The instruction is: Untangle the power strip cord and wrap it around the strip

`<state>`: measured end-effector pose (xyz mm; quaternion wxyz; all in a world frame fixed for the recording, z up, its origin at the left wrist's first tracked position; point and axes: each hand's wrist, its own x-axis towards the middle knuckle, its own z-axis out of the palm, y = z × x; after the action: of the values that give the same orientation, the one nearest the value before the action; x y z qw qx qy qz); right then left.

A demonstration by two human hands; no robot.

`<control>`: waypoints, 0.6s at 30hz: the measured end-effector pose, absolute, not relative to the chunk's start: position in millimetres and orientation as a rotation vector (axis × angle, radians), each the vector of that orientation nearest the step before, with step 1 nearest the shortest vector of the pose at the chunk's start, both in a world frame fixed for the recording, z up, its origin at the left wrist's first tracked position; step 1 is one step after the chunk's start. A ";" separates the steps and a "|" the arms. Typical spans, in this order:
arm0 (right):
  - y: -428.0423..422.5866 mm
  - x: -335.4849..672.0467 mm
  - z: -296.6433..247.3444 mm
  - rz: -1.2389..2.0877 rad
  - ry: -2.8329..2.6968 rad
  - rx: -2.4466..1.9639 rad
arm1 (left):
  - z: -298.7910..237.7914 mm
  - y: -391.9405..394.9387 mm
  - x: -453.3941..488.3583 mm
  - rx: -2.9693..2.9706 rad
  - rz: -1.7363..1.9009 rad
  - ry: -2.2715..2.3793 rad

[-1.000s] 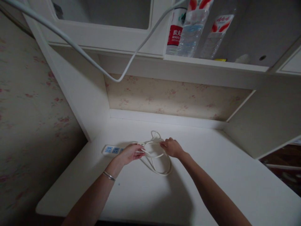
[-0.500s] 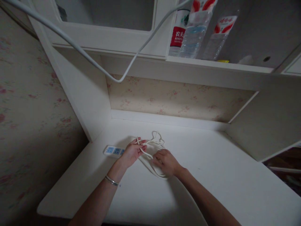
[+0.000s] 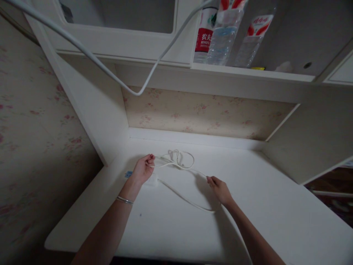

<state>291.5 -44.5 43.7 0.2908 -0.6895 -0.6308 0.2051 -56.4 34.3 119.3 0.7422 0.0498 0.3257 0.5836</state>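
A white power cord (image 3: 187,200) runs in loose loops over the desk, from the end of a power strip (image 3: 151,180). My left hand (image 3: 143,168) is closed on part of the cord, above the strip, and hides most of its blue sockets. Off to the right, my right hand (image 3: 220,188) pinches another stretch of the cord between thumb and fingers. Between the hands the cord is pulled out, with a small tangle of loops toward the back.
The white desk (image 3: 176,235) has a back panel with floral wallpaper behind. Overhead, a shelf (image 3: 253,71) holds several plastic bottles (image 3: 223,40). A thick pale cable (image 3: 91,57) hangs across the upper left, close to the camera.
My hands have moved apart, the left to the left and the right to the right. The bunched cord between them has spread into longer, looser lengths.
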 end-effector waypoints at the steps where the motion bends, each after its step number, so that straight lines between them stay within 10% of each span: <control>1: -44.1 298.4 41.0 0.566 -1.568 -1.848 | 118.7 34.0 -57.9 0.171 1.247 0.724; 18: -8.9 319.7 38.0 0.628 -0.890 -2.129 | 151.8 0.8 -36.4 1.110 1.152 0.804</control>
<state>319.7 -8.9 38.0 0.3665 -0.8283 -0.3464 0.2442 -36.4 0.8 151.8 0.6253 0.4840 0.3502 0.5021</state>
